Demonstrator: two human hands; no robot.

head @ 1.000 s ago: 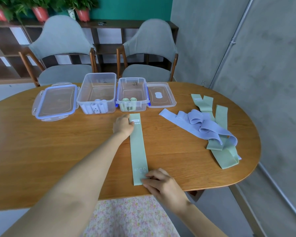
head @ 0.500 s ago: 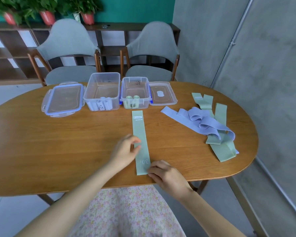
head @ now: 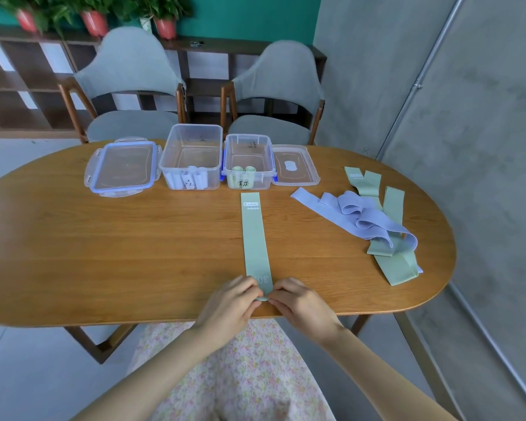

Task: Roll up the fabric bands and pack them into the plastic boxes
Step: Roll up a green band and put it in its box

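Observation:
A pale green fabric band [head: 254, 238] lies flat and straight on the wooden table [head: 104, 244], running from the boxes towards me. My left hand [head: 230, 305] and my right hand [head: 301, 303] pinch its near end, where a small first turn is curled up between the fingertips. Behind it stand two open plastic boxes: a larger one [head: 192, 161] holding pale lilac rolls and a smaller one [head: 249, 162] holding two green rolls. A loose heap of lilac bands [head: 362, 220] and green bands [head: 392, 259] lies at the right.
Two box lids lie on the table: a blue-edged one [head: 122, 168] at the left, a clear one [head: 293, 170] to the right of the smaller box. Two grey chairs [head: 128, 83] stand behind the table. A grey wall runs close along the right.
My left hand slid back from the band's far end to its near end and joined my right hand. Both now pinch that end, which has begun to curl.

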